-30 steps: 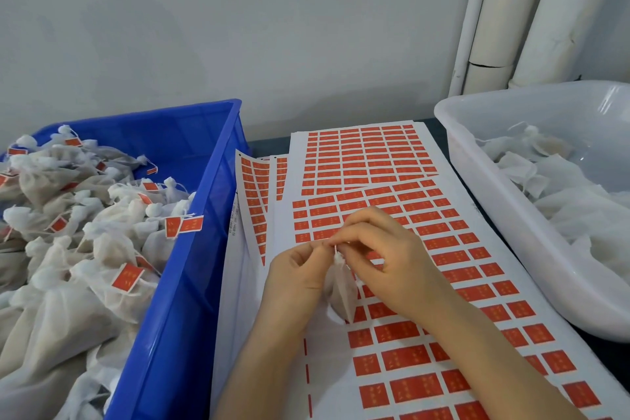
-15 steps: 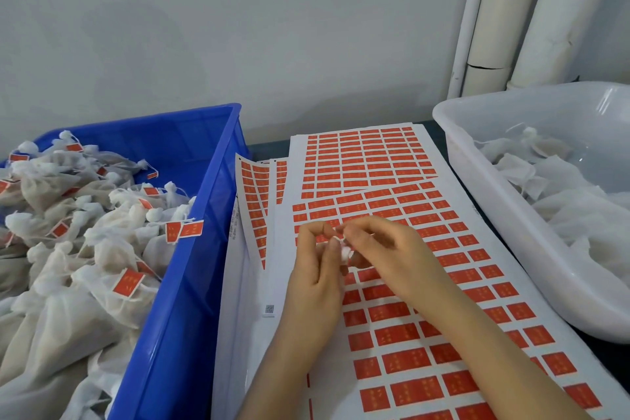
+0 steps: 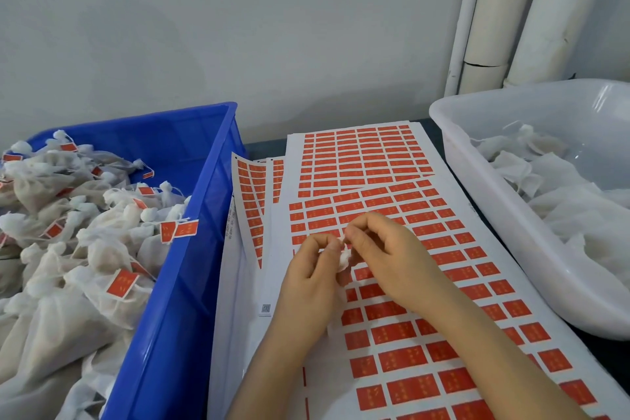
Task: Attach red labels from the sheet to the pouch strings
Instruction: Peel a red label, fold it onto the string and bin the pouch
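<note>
White paper sheets (image 3: 238,351) carry a grid of red rectangular labels (image 3: 402,359); the rectangular plastic bin (image 3: 184,300) is bright blue, its soft fabric pouches (image 3: 51,324) off-white with red tags (image 3: 122,283); the plastic tub (image 3: 511,242) is translucent white

Pinching small white pouch (image 3: 345,257) between curled fingertips of left hand (image 3: 312,269) and right hand (image 3: 387,251), backs up, fingertips meeting.

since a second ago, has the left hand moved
Yes: the left hand shifted right across the label sheet, uncovering the QR code its wrist hid.
</note>
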`<action>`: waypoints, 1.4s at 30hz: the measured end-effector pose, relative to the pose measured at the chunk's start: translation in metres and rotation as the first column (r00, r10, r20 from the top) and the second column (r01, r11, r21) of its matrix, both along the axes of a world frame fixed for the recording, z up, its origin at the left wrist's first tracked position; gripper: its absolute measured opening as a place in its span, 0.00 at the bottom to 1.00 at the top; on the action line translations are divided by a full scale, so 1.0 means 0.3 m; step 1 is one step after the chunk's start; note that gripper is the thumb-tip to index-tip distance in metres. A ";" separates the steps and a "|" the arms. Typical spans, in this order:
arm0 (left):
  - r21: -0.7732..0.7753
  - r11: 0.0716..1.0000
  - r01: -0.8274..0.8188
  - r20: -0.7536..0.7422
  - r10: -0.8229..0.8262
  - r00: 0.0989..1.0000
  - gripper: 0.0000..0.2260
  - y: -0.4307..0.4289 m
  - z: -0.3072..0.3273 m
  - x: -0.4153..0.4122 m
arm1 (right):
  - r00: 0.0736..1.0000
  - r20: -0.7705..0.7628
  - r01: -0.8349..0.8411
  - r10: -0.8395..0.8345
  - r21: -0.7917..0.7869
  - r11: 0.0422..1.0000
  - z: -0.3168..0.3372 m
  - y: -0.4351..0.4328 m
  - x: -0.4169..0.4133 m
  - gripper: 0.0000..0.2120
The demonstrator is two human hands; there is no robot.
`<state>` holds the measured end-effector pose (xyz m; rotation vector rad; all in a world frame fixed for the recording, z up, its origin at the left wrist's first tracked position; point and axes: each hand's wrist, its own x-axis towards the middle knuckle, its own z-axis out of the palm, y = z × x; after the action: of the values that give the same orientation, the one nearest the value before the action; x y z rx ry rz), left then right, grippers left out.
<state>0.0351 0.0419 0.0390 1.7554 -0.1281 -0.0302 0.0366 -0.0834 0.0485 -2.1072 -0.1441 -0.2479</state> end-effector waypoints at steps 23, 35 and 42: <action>-0.117 0.970 -0.211 -0.004 0.212 0.977 0.03 0.004 0.028 -0.002 | 0.895 -0.096 0.106 0.436 0.994 0.001 0.051 0.002 -0.002 0.09; 0.116 0.992 0.052 0.094 -0.063 0.994 0.18 0.010 0.025 -0.017 | 0.955 -0.145 0.014 0.259 0.894 0.448 0.055 -0.024 -0.001 0.15; 0.145 0.986 0.080 0.119 -0.098 0.988 0.17 0.014 0.026 -0.021 | 0.969 -0.143 0.002 0.203 0.822 0.569 0.057 -0.013 -0.006 0.14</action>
<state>0.0290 0.0460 0.0467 1.8905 -0.3030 0.0068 0.0348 -0.0873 0.0656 -1.1533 -0.0008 0.0157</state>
